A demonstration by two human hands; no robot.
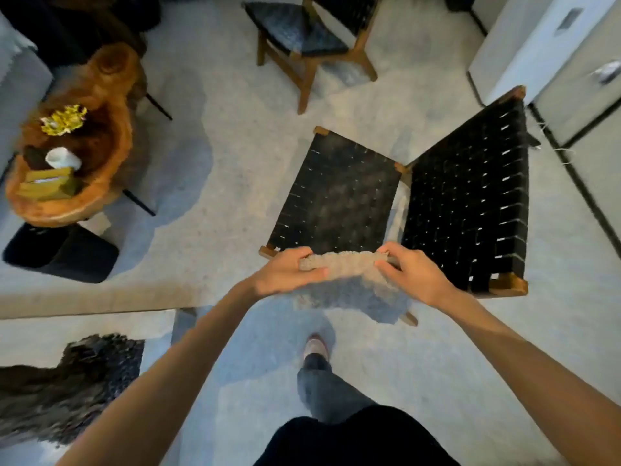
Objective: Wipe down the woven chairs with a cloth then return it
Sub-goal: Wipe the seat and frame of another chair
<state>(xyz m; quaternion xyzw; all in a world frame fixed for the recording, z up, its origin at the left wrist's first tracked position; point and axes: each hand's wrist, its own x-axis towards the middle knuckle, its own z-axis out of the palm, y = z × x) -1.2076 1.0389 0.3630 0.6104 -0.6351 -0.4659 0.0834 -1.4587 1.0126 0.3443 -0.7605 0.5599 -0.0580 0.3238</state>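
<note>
A grey fluffy cloth is stretched between my two hands just in front of the near edge of a black woven chair. My left hand grips the cloth's left end and my right hand pinches its right end. The near chair has a black woven seat and a woven backrest on a wooden frame, with the backrest to the right. A second woven chair stands farther back near the top of the view.
A live-edge wooden table with yellow flowers, a white cup and a box stands at the left, above a dark stool. White cabinets line the right. A dark shaggy rug lies lower left. My foot is on pale floor.
</note>
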